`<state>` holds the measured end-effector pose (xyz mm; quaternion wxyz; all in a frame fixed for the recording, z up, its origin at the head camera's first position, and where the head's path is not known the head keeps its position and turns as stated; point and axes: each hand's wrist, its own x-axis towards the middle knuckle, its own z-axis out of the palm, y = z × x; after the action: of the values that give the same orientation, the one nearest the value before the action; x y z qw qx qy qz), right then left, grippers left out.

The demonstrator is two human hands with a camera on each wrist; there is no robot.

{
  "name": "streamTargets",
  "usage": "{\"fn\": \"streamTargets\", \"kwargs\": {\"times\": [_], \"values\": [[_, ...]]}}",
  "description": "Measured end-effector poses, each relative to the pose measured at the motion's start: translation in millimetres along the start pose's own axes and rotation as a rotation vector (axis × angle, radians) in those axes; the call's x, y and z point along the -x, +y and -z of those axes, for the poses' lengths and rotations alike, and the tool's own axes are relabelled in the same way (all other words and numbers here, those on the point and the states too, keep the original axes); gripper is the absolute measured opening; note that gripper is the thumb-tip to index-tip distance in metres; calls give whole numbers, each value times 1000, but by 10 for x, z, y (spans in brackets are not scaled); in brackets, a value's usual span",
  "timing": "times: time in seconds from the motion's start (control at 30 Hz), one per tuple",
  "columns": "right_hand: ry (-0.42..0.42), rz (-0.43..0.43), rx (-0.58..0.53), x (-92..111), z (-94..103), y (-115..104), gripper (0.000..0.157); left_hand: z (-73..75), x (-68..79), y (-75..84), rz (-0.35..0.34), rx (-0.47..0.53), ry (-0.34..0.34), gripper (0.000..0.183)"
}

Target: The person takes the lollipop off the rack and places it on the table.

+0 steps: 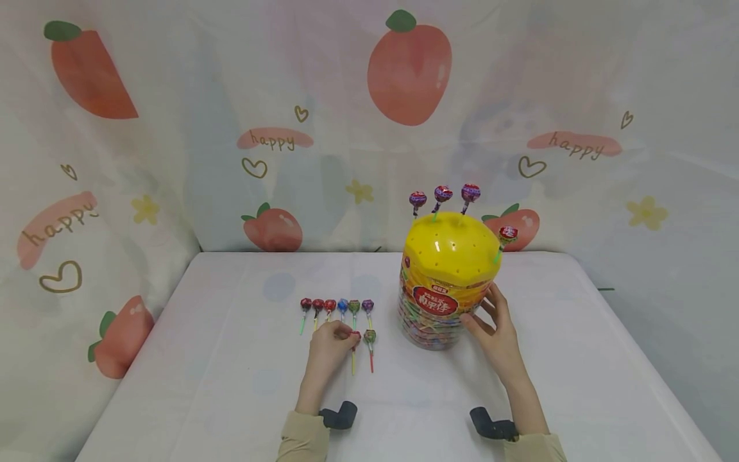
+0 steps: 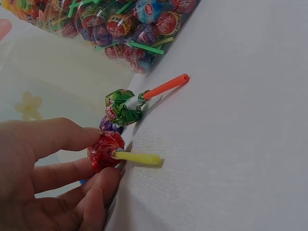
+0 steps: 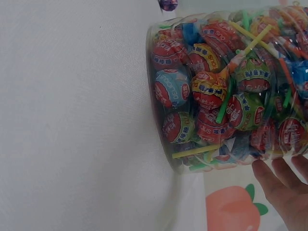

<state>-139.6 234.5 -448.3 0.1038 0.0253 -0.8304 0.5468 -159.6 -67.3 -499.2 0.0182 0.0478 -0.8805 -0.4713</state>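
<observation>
My left hand pinches the red-wrapped head of a lollipop with a yellow stick, low over the table. Beside it lies a green-wrapped lollipop with a red stick. Behind them runs a row of several lollipops, partly hidden by my left hand. My right hand holds the side of a clear jar packed with lollipops, thumb in front and fingers round the right side. On the jar sits a yellow lid with small holes; several lollipops stand upright in it, one at its right edge.
The white table ends at the back against a printed cloth with fruit and hearts. A dark wrist mount is beside the left wrist, and another mount beside the right.
</observation>
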Motion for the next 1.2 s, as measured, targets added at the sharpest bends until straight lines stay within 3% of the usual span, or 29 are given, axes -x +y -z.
{"fn": "streamTargets", "kwargs": {"times": [0.33,0.7,1.0,1.2], "values": [[-4,1,2,2,5,-5,82,0,1,-2,3,5,-6,16],[-4,-1,9,4,-2,4,82,49,19,22,-3,-14,66,15],[-4,-11,11,-1,0,10,82,132,54,170,-79,49,150,17],[-1,-9,8,-2,-2,-3,82,195,110,310,-135,99,161,19]]}}
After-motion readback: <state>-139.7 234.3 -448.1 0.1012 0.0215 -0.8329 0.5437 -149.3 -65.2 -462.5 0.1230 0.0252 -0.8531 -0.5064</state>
